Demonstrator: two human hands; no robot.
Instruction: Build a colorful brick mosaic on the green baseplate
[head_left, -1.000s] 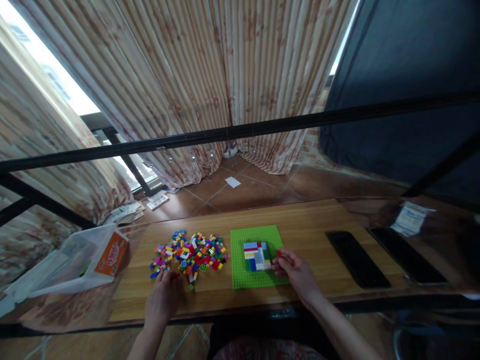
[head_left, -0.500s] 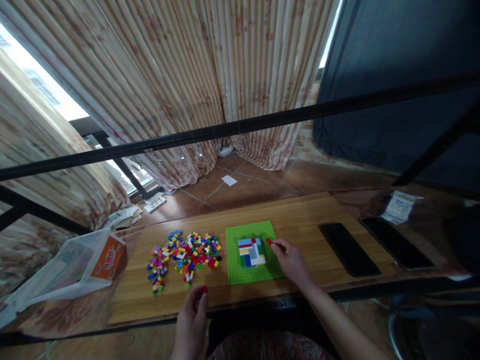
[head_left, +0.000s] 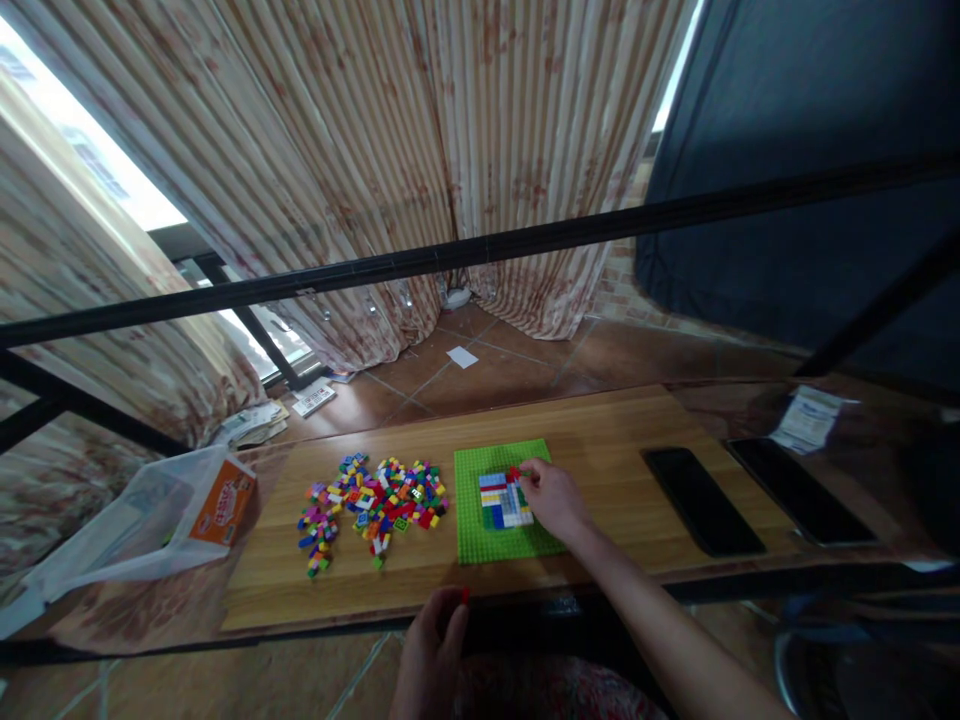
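A green baseplate (head_left: 472, 545) lies on the wooden board, and a low block of white, blue, red, yellow and green bricks (head_left: 504, 502) is built up on its middle. My right hand (head_left: 555, 498) pinches a red toy brick (head_left: 514, 472) at the far right corner of that block; whether it is pressed down I cannot tell. Close to the board's front edge, my left hand (head_left: 435, 640) is closed, with a small red toy brick (head_left: 465, 595) showing at its fingertips. Loose bricks in many colours (head_left: 382, 497) are heaped left of the baseplate.
At the left stands a clear plastic bin (head_left: 127, 540) with an orange label. Two dark flat devices, a nearer one (head_left: 703, 500) and a farther one (head_left: 799, 490), lie on the right. A black rail (head_left: 420, 262) crosses beyond the wooden board (head_left: 615, 440).
My right hand has moved left with its red brick, from beside the block onto its far right corner. My left hand has shifted right along the front edge, still with its red brick.
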